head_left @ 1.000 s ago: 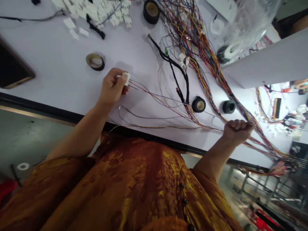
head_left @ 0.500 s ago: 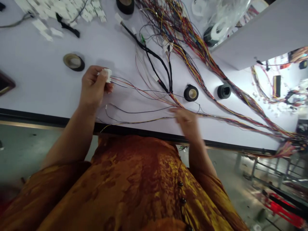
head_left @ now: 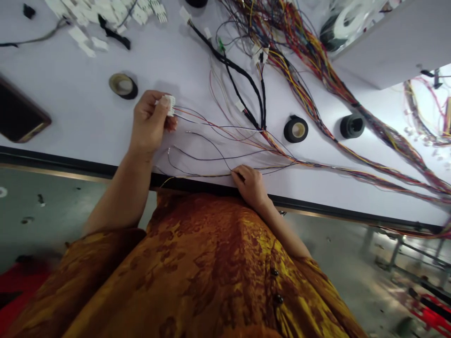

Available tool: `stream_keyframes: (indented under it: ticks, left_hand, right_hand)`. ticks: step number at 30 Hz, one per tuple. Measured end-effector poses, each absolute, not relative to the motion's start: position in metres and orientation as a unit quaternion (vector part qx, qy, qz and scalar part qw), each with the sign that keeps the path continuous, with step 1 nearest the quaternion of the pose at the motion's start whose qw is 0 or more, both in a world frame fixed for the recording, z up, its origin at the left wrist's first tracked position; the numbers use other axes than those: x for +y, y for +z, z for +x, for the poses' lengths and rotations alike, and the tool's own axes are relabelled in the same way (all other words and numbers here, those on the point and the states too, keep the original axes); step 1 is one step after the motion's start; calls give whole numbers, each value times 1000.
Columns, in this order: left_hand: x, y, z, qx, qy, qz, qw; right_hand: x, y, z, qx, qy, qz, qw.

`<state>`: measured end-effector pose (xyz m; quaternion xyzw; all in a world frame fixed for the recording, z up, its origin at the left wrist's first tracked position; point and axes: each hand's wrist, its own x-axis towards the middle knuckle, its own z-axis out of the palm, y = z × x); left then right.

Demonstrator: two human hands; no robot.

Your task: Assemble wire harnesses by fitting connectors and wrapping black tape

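Note:
My left hand (head_left: 150, 117) grips a white plastic connector (head_left: 170, 105) between thumb and fingers. Several thin wires (head_left: 207, 123) run from it to the right and join a wire bundle (head_left: 278, 149). Close to the table's front edge, my right hand (head_left: 251, 184) pinches a thin dark wire (head_left: 219, 151) between thumb and forefinger. That wire's free end curves up and left, with a small metal terminal (head_left: 189, 132) at its tip. Other loose wire ends (head_left: 169, 151) lie between the two hands.
Rolls of black tape (head_left: 296, 129) and a tan-cored tape roll (head_left: 123, 86) lie on the table. Thick wire harnesses (head_left: 317, 56) cross the back right. White connectors (head_left: 84, 14) are heaped at the back left, with a phone (head_left: 21, 112) at the left edge.
My right hand has moved left along the table edge and now pinches a thin dark wire, whose tip has come up onto the table. My left hand still holds the connector. The view has shifted.

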<state>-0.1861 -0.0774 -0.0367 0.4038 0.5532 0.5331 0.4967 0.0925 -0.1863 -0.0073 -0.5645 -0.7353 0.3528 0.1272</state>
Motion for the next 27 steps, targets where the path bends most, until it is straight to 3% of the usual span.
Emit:
stream_keyframes:
  ticks: [11,20,23,27]
  left_hand:
    - [-75,-38,-186,553,538,401,494]
    - [-78,-34,-187,580,500,414,492]
    - [-77,-31,-188,591,494,409,490]
    - [-76,-28,-188,606,497,380,491]
  right_hand:
    - [-184,-2,89,-739,350,-564,118]
    - [-144,1,62,-786,293,-543,39]
    - [-130,17,81,-769,356,-509,151]
    - [-110,45,147,-543,483,-545,419]
